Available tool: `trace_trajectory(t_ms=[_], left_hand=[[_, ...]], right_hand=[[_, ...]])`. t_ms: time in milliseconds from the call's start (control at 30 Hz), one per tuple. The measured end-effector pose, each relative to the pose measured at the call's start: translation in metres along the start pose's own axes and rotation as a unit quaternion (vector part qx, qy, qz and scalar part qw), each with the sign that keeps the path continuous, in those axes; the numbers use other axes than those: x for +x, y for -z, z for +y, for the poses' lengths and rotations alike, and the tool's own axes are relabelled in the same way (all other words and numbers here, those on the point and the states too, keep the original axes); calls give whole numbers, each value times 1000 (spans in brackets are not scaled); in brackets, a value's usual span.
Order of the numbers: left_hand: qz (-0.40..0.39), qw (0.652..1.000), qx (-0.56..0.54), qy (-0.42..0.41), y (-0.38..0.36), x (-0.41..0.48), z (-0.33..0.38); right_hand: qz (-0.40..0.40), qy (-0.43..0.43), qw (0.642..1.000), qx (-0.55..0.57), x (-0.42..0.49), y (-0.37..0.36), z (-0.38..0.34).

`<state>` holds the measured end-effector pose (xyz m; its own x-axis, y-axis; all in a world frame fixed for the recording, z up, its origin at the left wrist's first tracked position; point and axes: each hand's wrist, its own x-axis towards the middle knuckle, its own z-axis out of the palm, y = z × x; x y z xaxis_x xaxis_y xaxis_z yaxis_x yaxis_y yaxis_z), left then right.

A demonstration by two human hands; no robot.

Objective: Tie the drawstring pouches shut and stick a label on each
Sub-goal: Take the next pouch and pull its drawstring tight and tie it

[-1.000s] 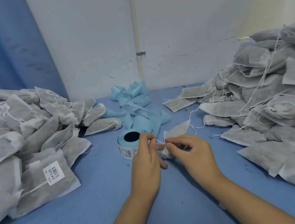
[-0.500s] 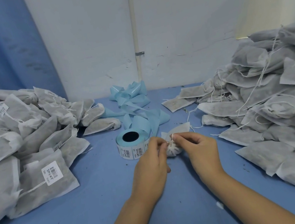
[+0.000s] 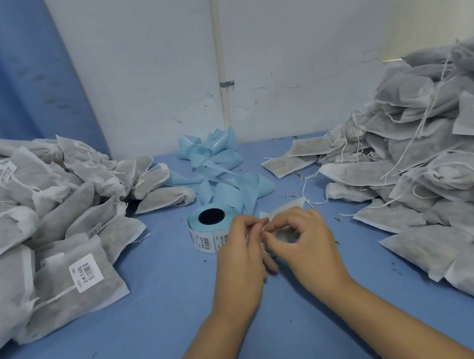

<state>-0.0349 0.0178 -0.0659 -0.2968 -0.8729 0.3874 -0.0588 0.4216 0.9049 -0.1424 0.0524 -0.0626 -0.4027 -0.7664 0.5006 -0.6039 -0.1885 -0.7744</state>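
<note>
Head view: on a blue table, both hands meet at centre over a small grey pouch. The left hand and right hand each pinch its white drawstring. A label roll sits just behind the left hand; a labelled pile lies left, an unlabelled pile right

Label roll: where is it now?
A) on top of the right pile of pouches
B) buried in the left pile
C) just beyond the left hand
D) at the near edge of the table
C: the label roll sits directly beyond the left hand, partly hidden by its fingers.
</note>
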Motion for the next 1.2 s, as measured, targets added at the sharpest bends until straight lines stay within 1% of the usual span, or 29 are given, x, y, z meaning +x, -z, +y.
trace_trajectory(t_ms=[67, 133, 200, 267, 333, 367, 467, 600, 667, 733, 833, 1033, 1200], left_hand=[[5, 998, -57, 17, -1, 1, 1], [7, 996, -87, 21, -2, 2, 1], [1, 994, -104, 13, -1, 4, 0], [-10, 996, -91, -6, 0, 6, 0], [-23, 997, -73, -26, 0, 6, -1], [-26, 997, -69, -33, 0, 7, -1], [-27, 997, -70, -36, 1, 9, -3], [-22, 998, -61, -21, 1, 11, -7], [-27, 998, -56, -10, 0, 12, -8], [-33, 998, -50, -2, 0, 12, -9], [-30, 998, -48, 10, 0, 12, -10], [-22, 998, -54, 29, -1, 12, -9], [-17, 998, -51, 42, 0, 12, -8]], right_hand=[[2, -33, 997, 67, -1, -4, -3], [-8, -77, 986, 151, -1, -6, -5], [-14, -110, 973, 203, 0, -5, -4], [-29, -161, 948, 275, 1, -3, -3], [-66, -209, 911, 349, 3, -1, -3], [-85, -221, 899, 367, 4, 1, -4], [-124, -219, 895, 368, 8, 6, -1], [-158, -222, 882, 385, 9, 9, -2], [-137, -229, 876, 402, 10, 9, -2], [-117, -236, 861, 436, 11, 10, -1], [-120, -250, 840, 466, 11, 12, -2], [-87, -261, 833, 480, 13, 10, 2], [-70, -286, 797, 527, 15, 10, 6]])
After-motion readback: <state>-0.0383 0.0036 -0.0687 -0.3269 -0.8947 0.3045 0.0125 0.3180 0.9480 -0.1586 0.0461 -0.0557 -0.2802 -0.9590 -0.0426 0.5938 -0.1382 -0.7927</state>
